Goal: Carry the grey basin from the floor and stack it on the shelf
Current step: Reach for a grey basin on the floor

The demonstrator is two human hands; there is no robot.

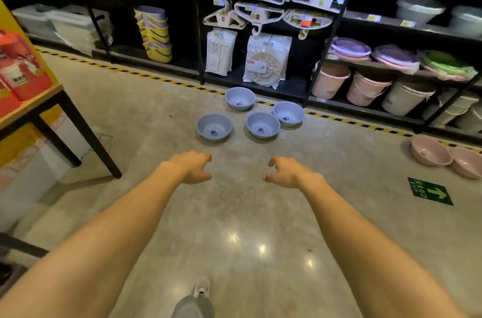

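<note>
Several grey-blue basins stand upright on the concrete floor ahead: one at the left (214, 126), one in the middle (263, 125), one at the right (288, 113) and one further back (240, 98). Each has a label inside. Behind them runs a black shelf unit (323, 57) holding basins and buckets. My left hand (194, 166) and my right hand (285, 171) are stretched forward above the floor, short of the basins. Both hold nothing, fingers curled and apart.
Two pink basins (430, 152) lie on the floor at the right, near a green exit sign (430, 191). A wooden table with black legs (86, 135) stands at the left. A yellow-black stripe (167, 80) marks the shelf's foot. My shoe (202, 290) is below.
</note>
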